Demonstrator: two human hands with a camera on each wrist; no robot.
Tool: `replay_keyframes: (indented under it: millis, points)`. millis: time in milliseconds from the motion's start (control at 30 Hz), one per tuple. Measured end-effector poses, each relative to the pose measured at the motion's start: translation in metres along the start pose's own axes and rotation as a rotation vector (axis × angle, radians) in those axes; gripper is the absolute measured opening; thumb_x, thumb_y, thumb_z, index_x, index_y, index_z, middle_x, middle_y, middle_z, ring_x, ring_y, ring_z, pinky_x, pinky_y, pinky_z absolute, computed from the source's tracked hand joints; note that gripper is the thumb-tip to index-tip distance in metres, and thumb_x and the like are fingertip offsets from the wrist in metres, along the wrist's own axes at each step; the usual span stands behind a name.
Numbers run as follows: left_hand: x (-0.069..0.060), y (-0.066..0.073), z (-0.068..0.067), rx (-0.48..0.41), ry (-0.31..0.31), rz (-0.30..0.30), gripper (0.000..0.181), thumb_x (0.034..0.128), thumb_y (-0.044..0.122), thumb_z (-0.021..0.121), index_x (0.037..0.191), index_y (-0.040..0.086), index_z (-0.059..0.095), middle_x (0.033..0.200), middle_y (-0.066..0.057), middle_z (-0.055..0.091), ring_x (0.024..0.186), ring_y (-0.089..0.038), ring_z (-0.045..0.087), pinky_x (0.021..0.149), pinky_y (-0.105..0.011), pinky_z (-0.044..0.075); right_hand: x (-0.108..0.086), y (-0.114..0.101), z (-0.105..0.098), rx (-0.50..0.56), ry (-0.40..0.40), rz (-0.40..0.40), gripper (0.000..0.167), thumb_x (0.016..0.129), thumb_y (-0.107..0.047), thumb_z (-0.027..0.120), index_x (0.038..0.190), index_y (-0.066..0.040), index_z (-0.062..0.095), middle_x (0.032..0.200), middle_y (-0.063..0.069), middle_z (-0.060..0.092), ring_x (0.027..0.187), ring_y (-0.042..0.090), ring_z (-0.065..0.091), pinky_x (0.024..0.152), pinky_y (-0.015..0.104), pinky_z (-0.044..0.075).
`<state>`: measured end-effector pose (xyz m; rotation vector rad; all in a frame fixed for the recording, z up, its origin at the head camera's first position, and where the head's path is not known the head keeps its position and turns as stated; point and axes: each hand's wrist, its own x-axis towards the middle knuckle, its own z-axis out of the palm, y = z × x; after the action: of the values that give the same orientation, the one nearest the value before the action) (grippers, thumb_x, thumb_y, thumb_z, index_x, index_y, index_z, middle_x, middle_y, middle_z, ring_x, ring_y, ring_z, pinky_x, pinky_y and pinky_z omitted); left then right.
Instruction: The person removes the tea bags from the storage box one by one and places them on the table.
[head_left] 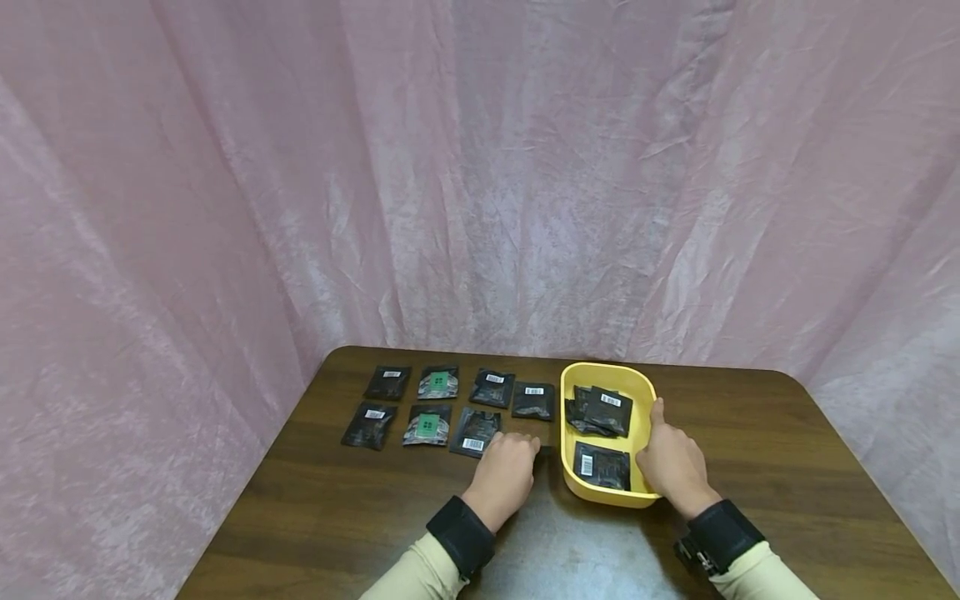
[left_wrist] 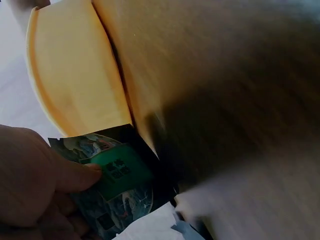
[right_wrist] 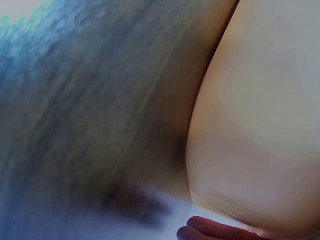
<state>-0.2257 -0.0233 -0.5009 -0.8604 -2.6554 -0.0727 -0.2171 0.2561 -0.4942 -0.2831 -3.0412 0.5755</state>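
Observation:
My left hand (head_left: 504, 475) is over the table, just left of a yellow plastic bin (head_left: 609, 497). In the left wrist view, its thumb and fingers pinch a small black sachet (left_wrist: 122, 172) with a green label. Only a dark edge of this sachet shows beyond the knuckles in the head view. At the bin's right side, my right hand (head_left: 675, 462) grips the rim and wall. Inside the bin, several black sachets (head_left: 607, 410) overlap at the far end, and more sachets (head_left: 602, 466) with a white barcode sticker lie at the near end.
To the left of the bin, several sachets lie flat in two rows, some barcode side up (head_left: 387, 382), two with the green label (head_left: 427, 425) up. The wooden table (head_left: 765, 433) ends at a pink curtain (head_left: 525, 208) behind.

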Motion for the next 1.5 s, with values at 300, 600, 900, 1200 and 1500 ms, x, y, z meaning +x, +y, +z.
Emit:
replay_keyframes:
  millis: [300,600,900,1200,1500]
  points:
    - [0.009,0.007,0.004,0.039,-0.028,0.006,0.004,0.0895,0.016,0.081,0.091,0.019,0.079,0.084,0.004,0.077,0.081,-0.014,0.073,0.07,-0.029,0.048,0.0,-0.002,0.0,0.008,-0.015,0.02,0.095,0.088,-0.009,0.063,0.167,0.009,0.012,0.076,0.015,0.065,0.062,0.028,0.057,0.053,0.037,0.039]
    - [0.011,0.008,0.005,0.014,-0.118,-0.047,0.005,0.0935,0.016,0.078,0.089,0.014,0.079,0.088,-0.001,0.079,0.08,-0.018,0.074,0.07,-0.033,0.056,0.0,-0.004,-0.001,0.004,0.005,0.012,0.094,0.088,-0.009,0.063,0.166,0.009,0.014,0.075,0.014,0.064,0.062,0.028,0.056,0.054,0.037,0.038]
    - [0.011,0.006,0.01,-0.054,-0.342,-0.09,0.053,0.1009,0.042,0.071,0.142,0.008,0.068,0.149,-0.01,0.068,0.138,-0.024,0.066,0.106,-0.039,0.057,0.0,-0.004,-0.002,0.002,-0.003,0.014,0.095,0.088,-0.009,0.063,0.167,0.009,0.013,0.075,0.014,0.064,0.062,0.027,0.056,0.054,0.037,0.039]
    - [0.008,0.005,0.01,-0.127,-0.448,-0.104,0.086,0.1002,0.061,0.064,0.162,0.004,0.045,0.172,-0.014,0.041,0.159,-0.029,0.043,0.125,-0.039,0.044,0.0,-0.003,-0.002,0.005,-0.017,0.03,0.095,0.089,-0.009,0.063,0.167,0.009,0.011,0.079,0.015,0.064,0.064,0.028,0.057,0.055,0.036,0.039]
    - [0.007,0.005,0.014,-0.162,-0.44,-0.114,0.083,0.1014,0.059,0.064,0.162,0.005,0.045,0.172,-0.014,0.04,0.16,-0.029,0.041,0.125,-0.041,0.043,0.001,-0.002,0.0,-0.001,-0.02,0.036,0.096,0.088,-0.009,0.064,0.167,0.008,0.012,0.082,0.017,0.066,0.065,0.028,0.057,0.055,0.037,0.04]
